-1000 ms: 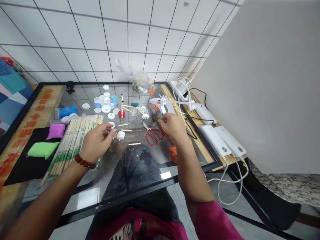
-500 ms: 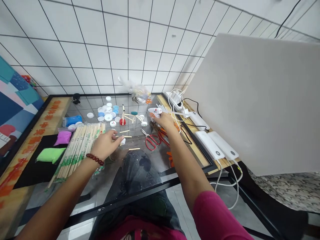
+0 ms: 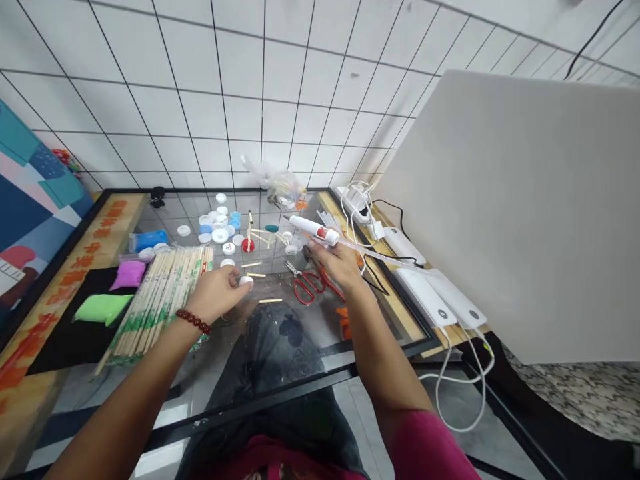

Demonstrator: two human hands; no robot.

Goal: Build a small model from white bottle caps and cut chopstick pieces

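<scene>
My left hand [image 3: 216, 290], a dark red bead bracelet [image 3: 194, 321] at its wrist, pinches a small white bottle cap [image 3: 245, 281] between thumb and fingers. In my right hand [image 3: 341, 265] is a white hot glue gun [image 3: 314, 229] with a red patch, lifted off the glass and its nozzle turned left. A clear glue stick [image 3: 375, 255] trails from its back end. Between the hands lie short wooden sticks [image 3: 257, 275]. Beyond them stand a red cap [image 3: 248, 245] bearing upright sticks and a small stick assembly with a green piece [image 3: 271, 229].
Red-handled scissors [image 3: 303, 288] lie by my right wrist. Bundled chopsticks [image 3: 160, 293], green clay [image 3: 101, 308] and pink clay [image 3: 129, 274] are at left. White and blue caps [image 3: 219, 235] cluster at the back. White power banks [image 3: 425, 297] and cables line the right edge, near a large pale panel [image 3: 520, 213].
My right hand has raised the glue gun and swung its nozzle out to the left. My left hand has shifted slightly, still at the white cap.
</scene>
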